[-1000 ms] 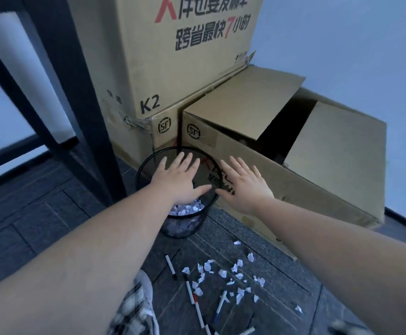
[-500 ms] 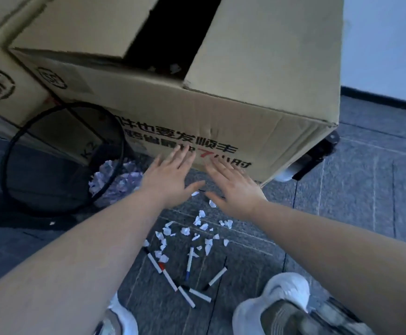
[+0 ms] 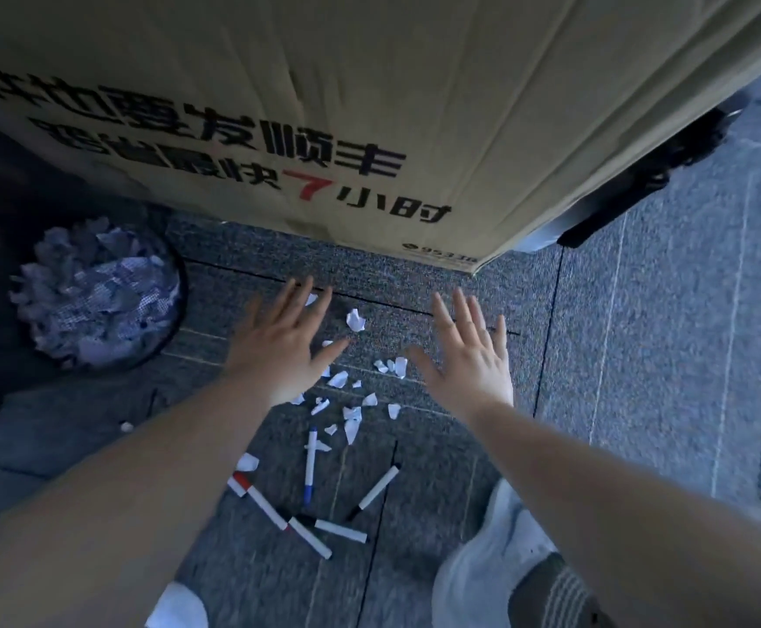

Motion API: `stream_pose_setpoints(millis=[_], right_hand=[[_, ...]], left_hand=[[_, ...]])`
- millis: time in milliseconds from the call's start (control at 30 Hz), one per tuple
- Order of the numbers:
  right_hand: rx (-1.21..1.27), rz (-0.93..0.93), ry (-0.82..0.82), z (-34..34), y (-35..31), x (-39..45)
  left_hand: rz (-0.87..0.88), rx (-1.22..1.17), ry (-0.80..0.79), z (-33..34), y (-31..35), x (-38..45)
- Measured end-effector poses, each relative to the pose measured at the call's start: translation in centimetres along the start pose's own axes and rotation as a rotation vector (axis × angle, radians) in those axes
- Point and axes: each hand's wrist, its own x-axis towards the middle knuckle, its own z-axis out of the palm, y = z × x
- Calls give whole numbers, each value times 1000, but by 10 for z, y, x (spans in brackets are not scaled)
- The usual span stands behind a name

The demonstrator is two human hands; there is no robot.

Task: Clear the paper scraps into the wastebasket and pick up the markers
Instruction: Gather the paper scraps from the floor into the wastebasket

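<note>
On the carpet, from our head view, our left hand and right hand hover flat, fingers spread and empty, flanking the paper scraps; markers lie nearer us. Next (we judge): sweep scraps together toward the wastebasket.

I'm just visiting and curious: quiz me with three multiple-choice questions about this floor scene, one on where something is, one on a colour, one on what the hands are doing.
1. Where is the wastebasket?
A. Left of both hands
B. Right of both hands
C. Between the hands

2. What colour is the numeral 7 printed on the cardboard box?
A. Green
B. Red
C. Yellow

3. How are the left hand and right hand?
A. Each gripping a marker
B. Clenched into fists
C. Open, fingers spread

Answers:
1 A: it sits at the left edge, with paper inside.
2 B: the 7 is red among black characters.
3 C: both hold nothing above the paper scraps; the markers lie nearer the shoes.
</note>
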Motion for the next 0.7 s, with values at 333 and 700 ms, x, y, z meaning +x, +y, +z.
stream_pose_setpoints(millis=[333, 700], right_hand=[[180, 291, 33, 54, 21, -30], [173, -113, 3, 68, -16, -27]], left_hand=[[-38, -75, 82, 54, -2, 8], [59, -182, 255, 68, -6, 19]])
